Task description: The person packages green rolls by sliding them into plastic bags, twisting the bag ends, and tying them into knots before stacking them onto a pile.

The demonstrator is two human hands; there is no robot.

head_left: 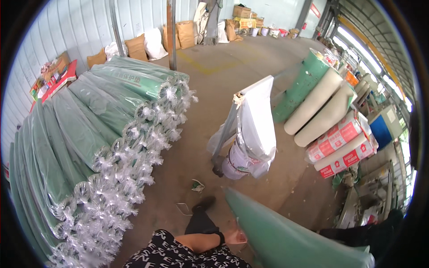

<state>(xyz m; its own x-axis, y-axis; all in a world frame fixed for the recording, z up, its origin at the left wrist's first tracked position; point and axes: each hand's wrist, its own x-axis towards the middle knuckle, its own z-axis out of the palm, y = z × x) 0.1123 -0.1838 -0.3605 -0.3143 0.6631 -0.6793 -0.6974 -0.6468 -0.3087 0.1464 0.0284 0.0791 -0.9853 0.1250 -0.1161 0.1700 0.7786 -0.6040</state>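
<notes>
A long green roll [290, 232] in clear plastic film slants across the front, from the lower right corner toward the middle. My left hand [235, 236] comes in from the left, a black band on its wrist, and holds the roll's left side. Its fingers go partly out of sight at the roll. My right hand does not show. On the left lies a big stack of similar green rolls [76, 120], their film ends twisted into tufts facing me.
Ahead stands a trolley-like frame [225, 129] with a white sheet [261, 120] and a white bucket [234, 163]. To the right are a green roll [297, 85], cream rolls [313, 105] and red-and-white wrapped rolls [342, 152]. A scrap [197, 185] lies on the floor. Sacks [184, 35] line the wall.
</notes>
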